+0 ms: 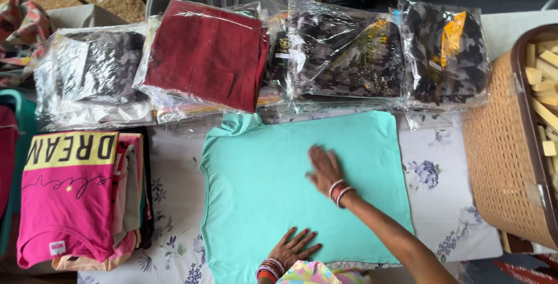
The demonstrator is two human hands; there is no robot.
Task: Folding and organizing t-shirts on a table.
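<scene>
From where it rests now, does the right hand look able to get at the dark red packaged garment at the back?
Probably yes. The right hand lies flat on the turquoise shirt, and the dark red packet sits on top of the pile just beyond the shirt's far edge, with nothing between them. It would take a forward stretch.

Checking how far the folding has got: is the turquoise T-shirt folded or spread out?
Spread out: the turquoise T-shirt lies flat on the table, left hand and right hand pressing on it.

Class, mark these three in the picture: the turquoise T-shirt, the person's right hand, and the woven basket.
turquoise T-shirt (256, 185): head view, bare cloth left of centre.
right hand (324, 169): head view, back of the hand.
woven basket (500, 156): head view, its side wall.
</scene>
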